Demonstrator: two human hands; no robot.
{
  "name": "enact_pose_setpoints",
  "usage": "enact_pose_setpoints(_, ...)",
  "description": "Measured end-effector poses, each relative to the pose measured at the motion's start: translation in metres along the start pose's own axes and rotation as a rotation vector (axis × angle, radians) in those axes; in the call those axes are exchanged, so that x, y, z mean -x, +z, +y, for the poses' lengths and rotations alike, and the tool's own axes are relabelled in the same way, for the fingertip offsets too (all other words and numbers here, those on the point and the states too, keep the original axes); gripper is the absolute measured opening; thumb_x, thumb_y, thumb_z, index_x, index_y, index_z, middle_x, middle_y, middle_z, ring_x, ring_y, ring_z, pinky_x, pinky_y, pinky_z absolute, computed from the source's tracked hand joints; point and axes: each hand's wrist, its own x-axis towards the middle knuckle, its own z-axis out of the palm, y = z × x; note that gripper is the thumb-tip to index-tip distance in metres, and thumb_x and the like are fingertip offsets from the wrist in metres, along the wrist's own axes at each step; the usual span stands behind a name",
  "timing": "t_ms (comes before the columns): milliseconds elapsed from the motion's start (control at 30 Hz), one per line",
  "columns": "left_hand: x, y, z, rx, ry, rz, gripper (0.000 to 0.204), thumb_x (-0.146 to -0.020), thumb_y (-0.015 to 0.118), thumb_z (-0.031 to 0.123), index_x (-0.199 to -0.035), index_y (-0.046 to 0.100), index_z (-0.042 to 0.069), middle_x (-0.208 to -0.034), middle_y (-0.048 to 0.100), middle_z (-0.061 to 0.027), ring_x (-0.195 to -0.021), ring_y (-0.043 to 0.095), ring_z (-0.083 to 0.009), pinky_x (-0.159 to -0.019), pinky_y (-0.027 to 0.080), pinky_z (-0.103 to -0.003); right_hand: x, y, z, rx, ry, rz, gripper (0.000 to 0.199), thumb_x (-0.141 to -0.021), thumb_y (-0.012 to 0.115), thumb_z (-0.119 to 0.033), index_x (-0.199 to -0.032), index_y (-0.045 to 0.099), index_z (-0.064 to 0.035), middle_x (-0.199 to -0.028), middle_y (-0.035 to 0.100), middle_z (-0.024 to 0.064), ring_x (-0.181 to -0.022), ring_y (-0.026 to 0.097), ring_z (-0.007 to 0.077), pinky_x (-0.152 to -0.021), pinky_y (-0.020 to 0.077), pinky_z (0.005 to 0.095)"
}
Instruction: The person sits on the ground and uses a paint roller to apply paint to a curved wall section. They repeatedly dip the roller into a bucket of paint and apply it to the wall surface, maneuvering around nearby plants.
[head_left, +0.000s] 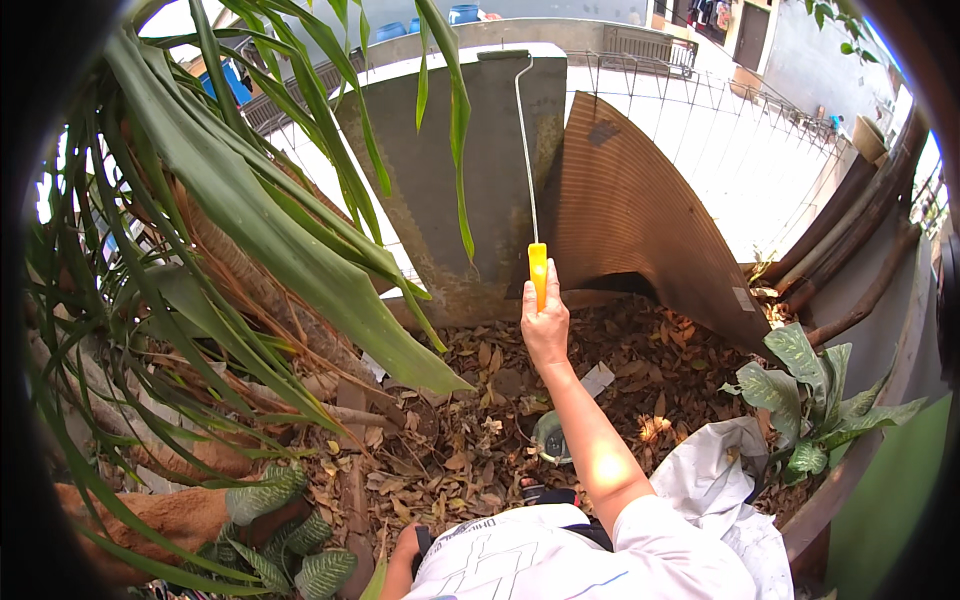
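My right hand (pixel 546 325) is closed round the yellow handle of a paint roller (pixel 538 270), arm stretched out ahead. A long thin metal rod runs up from the handle to the dark grey roller head, which lies at the top edge of a grey concrete wall (pixel 430 150). The wall's face is mostly dark grey, with patchy, lighter mottled areas low down and along its right side. Low at my left side, part of my left arm (pixel 403 562) shows beside a black strap; the fingers of that hand cannot be made out.
A rusty corrugated sheet (pixel 640 210) leans right of the wall. Long green leaves (pixel 260 220) hang across the left. Dry leaves (pixel 450 440) cover the ground, with a small bucket (pixel 552 437) by my feet. A grey-white sheet (pixel 715 470) and leafy plant (pixel 800 400) lie right.
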Motion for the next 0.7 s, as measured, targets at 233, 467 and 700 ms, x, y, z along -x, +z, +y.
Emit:
enact_pose_setpoints(233,0.0,-0.002,0.01,0.013,0.004,-0.016,0.038,-0.081,0.073,0.039,-0.093,0.069,0.003,-0.086,0.069,-0.0191,-0.081,0.064,-0.0368,-0.074,0.05,-0.045,0.013,-0.005,0.009,0.009,-0.047,0.019,0.057,-0.1,0.055,-0.025,-0.15,0.034,-0.0053,-0.111,0.066,0.028,-0.098,0.067,0.0417,-0.083,0.0551,0.0445)
enact_pose_setpoints(467,-0.003,0.001,-0.005,0.041,0.151,0.017,0.031,-0.078,0.075,0.031,-0.085,0.065,0.003,-0.075,0.064,-0.0152,-0.07,0.061,-0.0303,-0.065,0.047,-0.041,-0.01,-0.01,-0.012,0.01,0.004,-0.015,0.057,-0.1,0.054,-0.027,-0.15,0.035,-0.0079,-0.111,0.066,0.028,-0.098,0.066,0.044,-0.082,0.0541,0.0476)
enact_pose_setpoints(700,-0.001,0.006,0.003,0.151,0.158,0.019,0.027,-0.081,0.071,0.028,-0.086,0.066,0.002,-0.073,0.063,-0.0131,-0.068,0.06,-0.0258,-0.065,0.047,-0.039,0.035,-0.017,0.032,0.044,0.169,-0.105,0.059,-0.1,0.055,-0.029,-0.152,0.032,-0.0123,-0.108,0.066,0.0276,-0.096,0.066,0.0439,-0.081,0.0544,0.0472)
